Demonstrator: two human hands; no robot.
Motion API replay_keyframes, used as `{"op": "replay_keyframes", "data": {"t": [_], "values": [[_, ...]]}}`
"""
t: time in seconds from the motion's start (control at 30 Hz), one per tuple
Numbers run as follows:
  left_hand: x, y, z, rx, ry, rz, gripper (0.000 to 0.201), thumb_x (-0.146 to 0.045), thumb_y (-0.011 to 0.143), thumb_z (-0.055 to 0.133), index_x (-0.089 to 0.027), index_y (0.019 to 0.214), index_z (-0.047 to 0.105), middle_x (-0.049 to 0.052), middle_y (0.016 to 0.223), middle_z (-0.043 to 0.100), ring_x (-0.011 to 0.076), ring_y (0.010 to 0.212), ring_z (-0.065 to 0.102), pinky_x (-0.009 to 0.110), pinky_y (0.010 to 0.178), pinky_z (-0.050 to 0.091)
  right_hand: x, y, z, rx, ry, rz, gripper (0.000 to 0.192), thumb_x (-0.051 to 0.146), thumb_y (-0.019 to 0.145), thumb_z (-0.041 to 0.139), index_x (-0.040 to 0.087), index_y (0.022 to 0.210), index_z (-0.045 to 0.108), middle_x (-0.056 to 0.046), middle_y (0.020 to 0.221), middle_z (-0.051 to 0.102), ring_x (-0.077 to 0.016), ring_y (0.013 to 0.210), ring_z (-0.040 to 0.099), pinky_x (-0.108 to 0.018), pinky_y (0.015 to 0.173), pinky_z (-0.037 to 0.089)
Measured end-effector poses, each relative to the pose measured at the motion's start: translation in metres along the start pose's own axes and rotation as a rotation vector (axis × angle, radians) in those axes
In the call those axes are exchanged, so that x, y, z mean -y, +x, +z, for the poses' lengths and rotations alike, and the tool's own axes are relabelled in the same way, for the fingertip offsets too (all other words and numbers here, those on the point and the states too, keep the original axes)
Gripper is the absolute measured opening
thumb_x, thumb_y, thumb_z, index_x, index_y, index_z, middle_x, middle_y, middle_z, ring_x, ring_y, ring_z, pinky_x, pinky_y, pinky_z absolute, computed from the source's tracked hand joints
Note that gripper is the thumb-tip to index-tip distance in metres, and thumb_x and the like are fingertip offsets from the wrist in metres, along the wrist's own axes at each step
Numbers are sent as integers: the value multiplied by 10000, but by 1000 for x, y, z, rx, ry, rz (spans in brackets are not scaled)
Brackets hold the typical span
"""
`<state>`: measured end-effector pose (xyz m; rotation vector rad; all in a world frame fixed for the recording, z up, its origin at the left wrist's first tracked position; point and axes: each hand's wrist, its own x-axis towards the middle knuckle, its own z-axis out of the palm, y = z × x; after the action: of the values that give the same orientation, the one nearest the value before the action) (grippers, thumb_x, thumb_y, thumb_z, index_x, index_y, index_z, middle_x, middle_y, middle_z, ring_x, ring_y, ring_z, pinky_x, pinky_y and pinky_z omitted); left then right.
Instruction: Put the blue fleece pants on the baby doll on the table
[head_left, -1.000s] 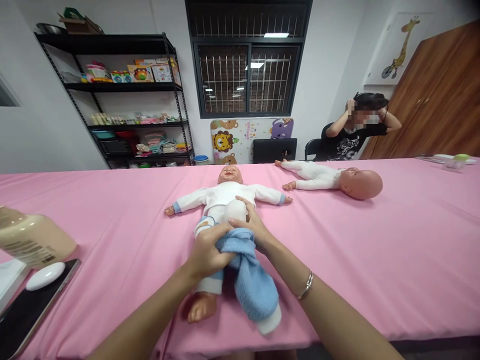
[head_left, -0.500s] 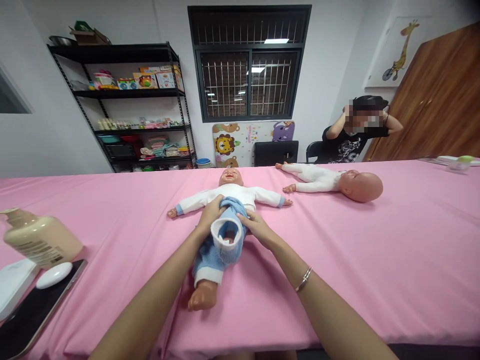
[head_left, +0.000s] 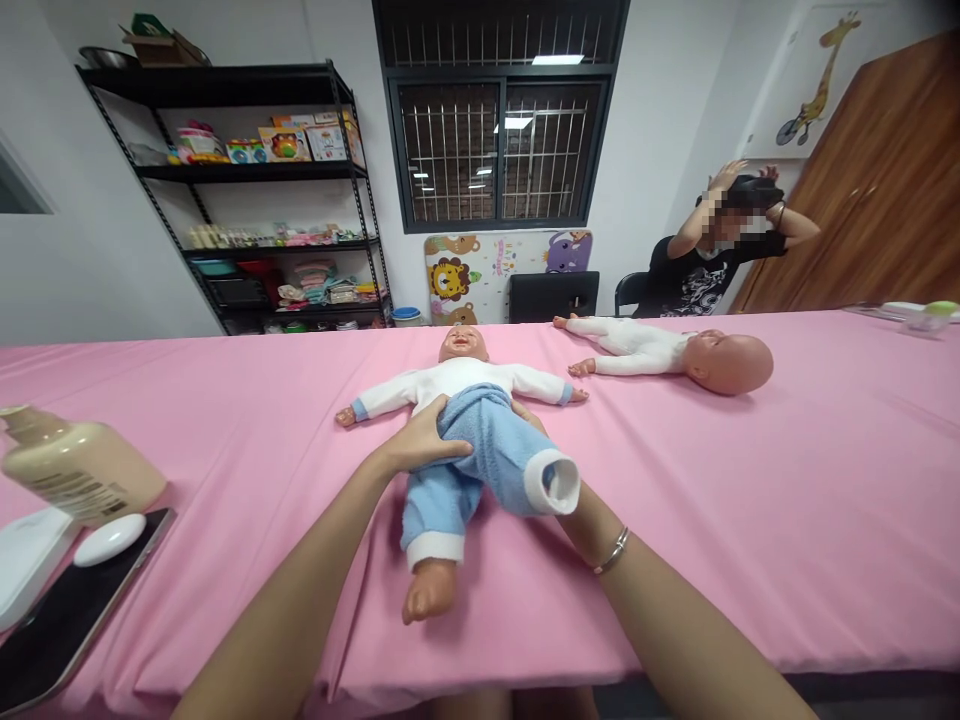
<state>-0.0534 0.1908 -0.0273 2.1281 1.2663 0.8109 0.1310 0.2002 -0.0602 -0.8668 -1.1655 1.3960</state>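
A baby doll (head_left: 463, 345) lies on its back on the pink cloth, head away from me, in a white top with blue cuffs. Blue trousers (head_left: 491, 430) with white leg cuffs are on its lower body. One foot (head_left: 430, 590) sticks out of the left trouser leg; no foot shows past the raised right cuff (head_left: 553, 482). My left hand (head_left: 424, 438) is closed on the trousers at the left side of the waist, thumb across the front. My right hand (head_left: 531, 414) grips the waist's other side, largely hidden behind the raised leg.
A second doll (head_left: 660, 352) in white lies at the back right. On the left are a pump bottle (head_left: 86, 470), a phone (head_left: 82, 610) and a white oval object (head_left: 110, 540). A person (head_left: 720, 245) sits beyond the table, hands raised to the head.
The trousers' waist has spread across the doll's belly. The right leg's cuff has swung right. My right hand has moved behind that leg, and the person's hands have gone higher.
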Motion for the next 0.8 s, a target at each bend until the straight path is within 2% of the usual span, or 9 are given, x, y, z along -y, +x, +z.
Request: {"op": "replay_keyframes", "data": {"t": [0.1,0.2,0.37,0.43,0.57,0.67,0.8], "values": [[-9,-3,1,48,-4,-15,571,-380,615,673,-163,1101,467,58,1090,543,242,1000,509,343,845,429,0,0,-4,-14,49,-19,545,596,560,662,223,953,602,-111,846,645,-247,852,582,-375,769,482],[-10,0,7,39,-42,42,346,-256,660,568,-150,988,531,35,980,582,218,921,535,335,823,439,0,2,-5,-29,39,-32,543,520,528,700,211,957,579,-56,869,640,-208,820,582,-343,775,469],[1,7,18,-150,30,65,160,-179,661,461,-165,809,520,-8,781,568,172,768,526,306,743,447,-4,4,-4,-78,-77,-162,411,510,679,569,184,929,569,-15,870,633,-147,772,552,-280,746,434],[2,7,20,-195,55,68,203,-163,666,443,-170,854,520,-6,798,580,169,765,534,303,738,452,-7,4,-5,-129,-168,-207,364,500,728,522,186,908,563,-4,815,623,-139,731,536,-273,722,424],[-1,6,20,-136,54,173,429,-98,660,419,-196,1051,564,26,1059,627,187,1046,531,317,955,384,-17,11,-14,-218,-271,-246,318,475,741,512,183,858,560,2,762,607,-144,738,525,-275,728,413],[-4,6,19,-62,109,202,481,-66,640,399,-214,1042,617,19,1104,636,186,1083,525,319,986,359,-22,16,-21,-229,-230,-187,326,463,684,565,175,838,572,5,722,610,-141,705,526,-274,701,417],[-9,5,24,-47,284,294,425,-22,628,366,-198,870,667,27,924,674,182,927,563,321,872,400,-15,14,-23,-137,-70,42,351,377,595,667,164,863,592,7,712,630,-127,648,544,-262,649,422]]}}
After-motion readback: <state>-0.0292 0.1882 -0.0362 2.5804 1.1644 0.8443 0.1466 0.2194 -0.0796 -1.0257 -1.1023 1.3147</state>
